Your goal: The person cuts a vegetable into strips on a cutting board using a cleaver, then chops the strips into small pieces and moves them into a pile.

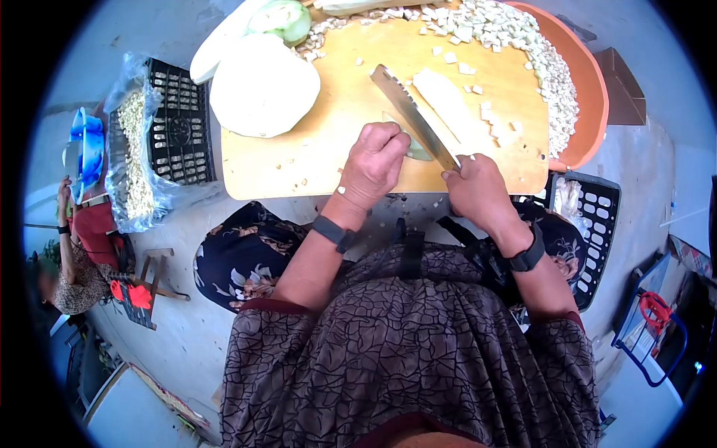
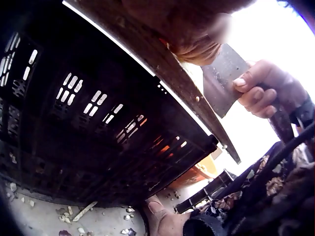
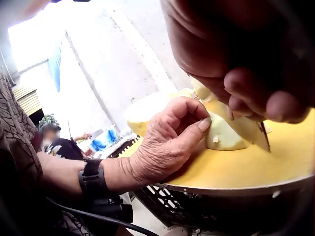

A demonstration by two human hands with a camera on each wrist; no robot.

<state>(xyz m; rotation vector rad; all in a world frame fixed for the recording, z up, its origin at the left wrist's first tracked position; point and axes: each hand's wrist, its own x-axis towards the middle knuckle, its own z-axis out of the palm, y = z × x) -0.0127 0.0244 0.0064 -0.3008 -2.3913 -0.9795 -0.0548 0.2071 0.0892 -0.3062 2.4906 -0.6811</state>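
Observation:
In my right hand point(image 1: 482, 190) I grip the handle of a broad-bladed knife point(image 1: 418, 119), its blade slanting away to the upper left over the wooden board point(image 1: 336, 160). My left hand point(image 1: 376, 164) has curled fingers and, in the right wrist view, pinches a pale green wedge of vegetable point(image 3: 224, 136) standing on the board close beside the blade. From above, that hand partly hides the wedge. Past the knife lies a long pale slice point(image 1: 441, 101) with small diced cubes point(image 1: 489, 119) around it. The left wrist view shows the knife blade point(image 2: 224, 81) just beyond the left fingers.
A large peeled pale vegetable point(image 1: 263, 86) sits at the board's left, near a green-edged piece point(image 1: 284, 22). Diced cubes heap toward an orange basin point(image 1: 594, 97) at right. Black crates point(image 1: 179, 127) stand left and under the board. Another person point(image 1: 71, 276) sits at far left beside a blue basin point(image 1: 89, 153).

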